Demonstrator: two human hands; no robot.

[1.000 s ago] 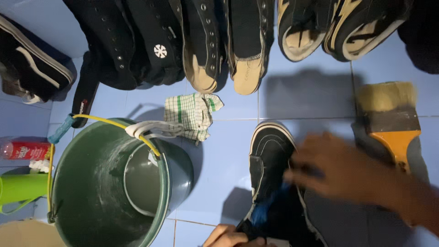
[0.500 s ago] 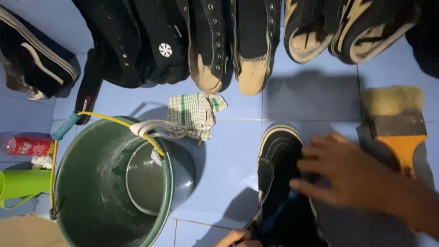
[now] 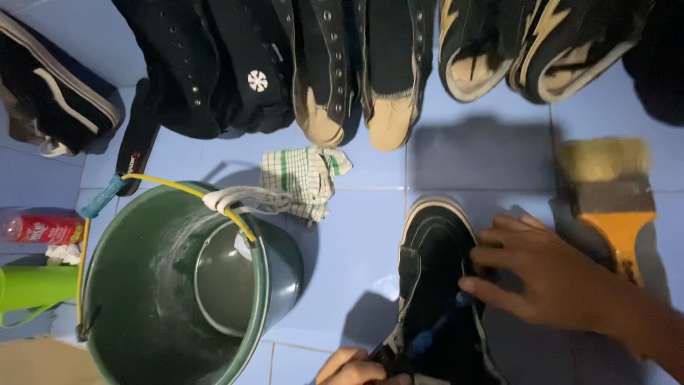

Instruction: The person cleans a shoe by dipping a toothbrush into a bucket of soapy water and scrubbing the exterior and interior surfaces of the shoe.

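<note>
Sneaker [image 3: 434, 285] under your hands: black, white-soled, lying on the blue tile floor [image 3: 356, 235] with its toe pointing away from you, in the lower middle of the view. Your right hand [image 3: 548, 274] rests on its right side, fingers [image 3: 499, 239] spread apart and laid flat against the upper, not clamped on anything. Something blue shows inside the shoe near your fingertips; you cannot tell what it is. Your left hand [image 3: 353, 371] sits at the bottom edge, fingers curled together on the heel end of the sneaker, though most of that hand is cut off by the frame.

Just right of your right hand lies a wide paintbrush [image 3: 609, 196] with pale bristles, a dark ferrule and an orange handle, the handle partly hidden behind your wrist. Left of the sneaker, apart from it, stands a dark green bucket [image 3: 142, 285] with a yellow wire handle [image 3: 192, 196]. A white strap and a green-checked cloth [image 3: 303, 182] hang over its far rim, the cloth spreading onto the tiles. Beside the bucket on the left you have a red bottle [image 3: 39, 229] on its side and a light green jug [image 3: 32, 289].

Along the top runs a row of dark shoes [image 3: 320, 71], some laceless with tan insoles showing, and another black shoe [image 3: 50, 107] with a white stripe sits at the far left.
</note>
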